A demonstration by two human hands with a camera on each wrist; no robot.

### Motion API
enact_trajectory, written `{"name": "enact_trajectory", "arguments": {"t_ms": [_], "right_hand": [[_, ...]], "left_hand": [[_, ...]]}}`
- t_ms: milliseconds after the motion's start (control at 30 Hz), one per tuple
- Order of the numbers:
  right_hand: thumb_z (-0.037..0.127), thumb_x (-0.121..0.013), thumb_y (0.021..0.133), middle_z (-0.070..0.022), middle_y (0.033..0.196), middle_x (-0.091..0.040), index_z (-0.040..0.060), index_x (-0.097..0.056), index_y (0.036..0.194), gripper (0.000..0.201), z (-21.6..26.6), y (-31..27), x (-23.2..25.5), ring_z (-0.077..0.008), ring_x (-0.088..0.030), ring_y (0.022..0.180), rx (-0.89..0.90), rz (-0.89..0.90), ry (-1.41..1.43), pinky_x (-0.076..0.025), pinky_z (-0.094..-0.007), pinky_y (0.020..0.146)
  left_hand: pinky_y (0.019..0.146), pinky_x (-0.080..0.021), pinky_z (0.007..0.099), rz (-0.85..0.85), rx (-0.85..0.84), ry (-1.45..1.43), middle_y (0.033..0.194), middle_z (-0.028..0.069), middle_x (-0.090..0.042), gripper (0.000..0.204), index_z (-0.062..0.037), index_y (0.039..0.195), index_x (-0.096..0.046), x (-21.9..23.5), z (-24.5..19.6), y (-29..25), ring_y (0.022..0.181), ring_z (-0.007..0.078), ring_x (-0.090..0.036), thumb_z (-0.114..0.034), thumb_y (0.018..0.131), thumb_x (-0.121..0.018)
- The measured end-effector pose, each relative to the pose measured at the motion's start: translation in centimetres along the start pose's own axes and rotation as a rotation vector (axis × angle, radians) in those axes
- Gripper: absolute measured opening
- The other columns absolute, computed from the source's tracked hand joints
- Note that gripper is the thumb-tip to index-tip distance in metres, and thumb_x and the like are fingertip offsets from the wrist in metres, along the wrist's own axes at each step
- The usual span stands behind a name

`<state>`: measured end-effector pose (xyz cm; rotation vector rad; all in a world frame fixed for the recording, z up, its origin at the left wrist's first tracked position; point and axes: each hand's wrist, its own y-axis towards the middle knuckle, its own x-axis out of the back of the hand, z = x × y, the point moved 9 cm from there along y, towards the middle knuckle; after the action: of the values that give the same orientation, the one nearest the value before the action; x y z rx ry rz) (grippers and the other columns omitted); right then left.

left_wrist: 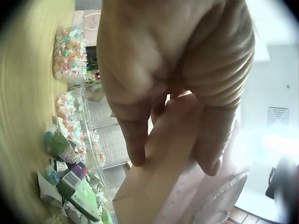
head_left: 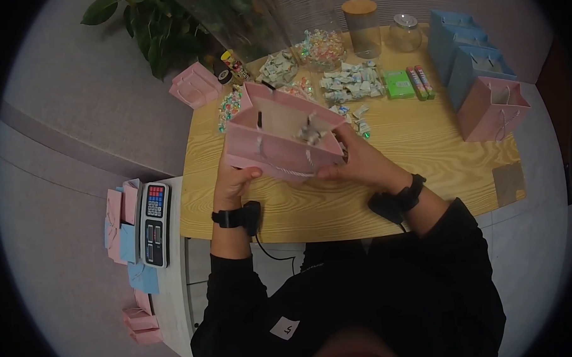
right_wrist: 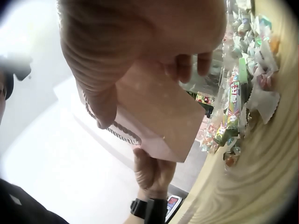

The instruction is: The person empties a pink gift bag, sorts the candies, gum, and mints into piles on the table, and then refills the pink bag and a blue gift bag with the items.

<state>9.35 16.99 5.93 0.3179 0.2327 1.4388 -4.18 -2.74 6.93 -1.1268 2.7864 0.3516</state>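
Observation:
Both hands hold up a pink paper gift bag (head_left: pixel 285 154) over the table, its mouth tilted toward the head camera. On its left end sits my left hand (head_left: pixel 230 180), thumb on the near face and fingers behind. The right hand (head_left: pixel 363 160) grips the other end, thumb along the lower front edge. A few small wrapped pieces (head_left: pixel 310 135) show blurred inside the bag. White twisted cord handles hang on the near face, and one cord (right_wrist: pixel 124 133) passes by my right thumb in the right wrist view. Beneath the bag lie loose wrapped candies (head_left: pixel 359 113).
A clear tray of white wrapped candies (head_left: pixel 352 82), a green box (head_left: pixel 398 84) and two candy sticks (head_left: pixel 420 82) lie behind. Blue bags (head_left: pixel 445 47) and a pink bag (head_left: pixel 488 111) stand right, glass jars (head_left: pixel 405 33) at the back. A scale (head_left: pixel 154 224) sits left.

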Motion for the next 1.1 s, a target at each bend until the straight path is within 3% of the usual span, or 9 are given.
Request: {"name": "enact_trajectory", "arguments": {"t_ms": [133,167,267,367,467,567,733,800,1100], "right_hand": [[0.029,-0.087,0.066,-0.0126,0.137,-0.046,0.0076,-0.048,0.133,0.080,4.4,-0.5,-1.0,-0.0300,-0.046,0.118,0.258,0.027,-0.309,-0.039,-0.0386,0.103],[0.029,-0.087,0.066,-0.0126,0.137,-0.046,0.0076,-0.048,0.133,0.080,4.6,-0.4,-0.9,-0.0300,-0.046,0.118,0.249,0.039,-0.301,-0.039,-0.0386,0.103],[0.024,-0.085,0.069,-0.0111,0.137,-0.047,0.0062,-0.049,0.132,0.075,6.1,-0.7,-1.3,-0.0291,-0.048,0.114,0.424,0.063,-0.500,-0.040,-0.0375,0.102],[0.021,-0.082,0.074,-0.0112,0.134,-0.050,0.0053,-0.049,0.131,0.068,5.2,-0.7,-1.3,-0.0278,-0.049,0.115,0.334,0.046,-0.343,-0.041,-0.0376,0.101],[0.020,-0.080,0.078,-0.0101,0.130,-0.053,0.0046,-0.045,0.134,0.068,3.6,-1.1,-2.5,-0.0248,-0.050,0.119,0.125,0.106,-0.163,-0.042,-0.0367,0.102],[0.019,-0.082,0.077,-0.0118,0.128,-0.054,-0.0004,-0.031,0.142,0.084,0.3,-1.0,-2.7,-0.0210,-0.053,0.119,-0.248,0.146,0.159,-0.044,-0.0335,0.100],[0.013,-0.074,0.083,-0.0133,0.125,-0.056,-0.0025,-0.029,0.144,0.078,-3.8,0.0,-0.4,-0.0175,-0.060,0.101,-0.291,-0.020,0.329,-0.050,-0.0304,0.087],[0.010,-0.069,0.086,-0.0123,0.120,-0.059,-0.0034,-0.033,0.140,0.066,-4.4,-0.4,-0.3,-0.0139,-0.061,0.090,-0.401,-0.020,0.315,-0.051,-0.0273,0.078],[0.011,-0.066,0.087,-0.0067,0.098,-0.068,-0.0035,-0.040,0.134,0.056,-5.4,-1.3,-2.8,-0.0115,-0.062,0.083,-0.372,0.159,0.209,-0.050,-0.0254,0.072]], "left_hand": [[0.106,-0.040,0.0348,0.043,-0.170,0.304,0.146,0.0108,-0.041,0.115,-0.0096,0.152,-0.023,-3.3,-2.9,-0.3,0.127,0.0216,-0.047,-0.005,0.059,-0.090],[0.108,-0.039,0.0352,-0.128,-0.025,-0.003,0.151,0.0139,-0.037,0.112,-0.0116,0.153,-0.022,-2.5,-1.8,-0.2,0.130,0.0220,-0.046,-0.006,0.063,-0.088],[0.109,-0.039,0.0373,0.013,-0.178,-0.008,0.151,0.0173,-0.036,0.107,-0.0113,0.152,-0.021,-3.5,-3.3,-0.7,0.132,0.0237,-0.045,-0.005,0.067,-0.085],[0.110,-0.038,0.0378,-0.178,-0.110,-0.083,0.148,0.0166,-0.039,0.112,-0.0089,0.152,-0.021,-4.6,-4.4,-1.8,0.131,0.0250,-0.045,-0.012,0.064,-0.089],[0.106,-0.040,0.0376,-0.107,-0.295,0.091,0.141,0.0147,-0.044,0.125,0.0007,0.150,-0.021,-3.8,-5.4,-1.2,0.128,0.0276,-0.047,-0.036,0.056,-0.095],[0.105,-0.040,0.0363,-0.147,-0.352,0.190,0.135,0.0142,-0.050,0.115,0.0011,0.148,-0.028,-3.1,-9.0,-0.4,0.124,0.0259,-0.051,-0.034,0.060,-0.093],[0.101,-0.042,0.0358,-0.029,-0.329,0.766,0.130,0.0127,-0.055,0.099,-0.0036,0.144,-0.041,-5.8,-13.1,1.7,0.117,0.0243,-0.055,-0.028,0.061,-0.091],[0.099,-0.043,0.0363,0.166,-0.394,1.377,0.125,0.0137,-0.057,0.098,-0.0061,0.142,-0.044,-9.0,-13.0,2.5,0.112,0.0285,-0.057,-0.031,0.059,-0.090],[0.096,-0.044,0.0377,0.261,-0.398,1.375,0.122,0.0145,-0.057,0.095,-0.0082,0.140,-0.047,-10.1,-13.3,3.4,0.110,0.0314,-0.055,-0.031,0.057,-0.090]]}}
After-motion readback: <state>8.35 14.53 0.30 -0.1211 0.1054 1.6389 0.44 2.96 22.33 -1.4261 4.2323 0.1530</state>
